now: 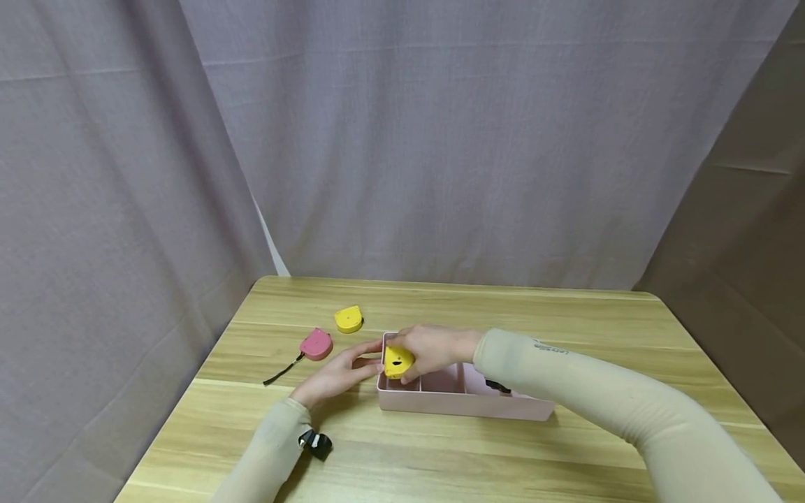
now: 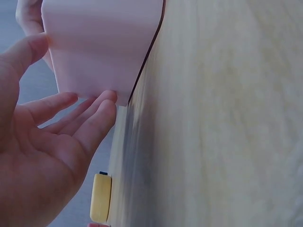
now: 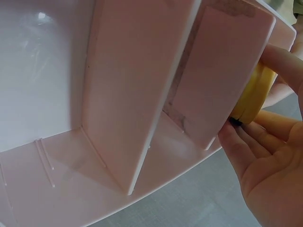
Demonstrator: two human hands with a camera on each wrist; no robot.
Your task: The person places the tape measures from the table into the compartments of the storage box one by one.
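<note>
Your right hand [image 1: 434, 349] grips a yellow tape measure [image 1: 398, 361] over the left end compartment of the long pink organizer box [image 1: 462, 404], while your left hand [image 1: 336, 377], fingers straight and holding nothing, touches that end's outer wall on the tabletop [image 1: 566, 328].

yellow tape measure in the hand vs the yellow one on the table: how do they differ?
The held yellow tape measure is gripped by the right hand over the pink box; the loose yellow tape measure lies flat, untouched, farther back on the table. Same colour and rounded shape.
</note>
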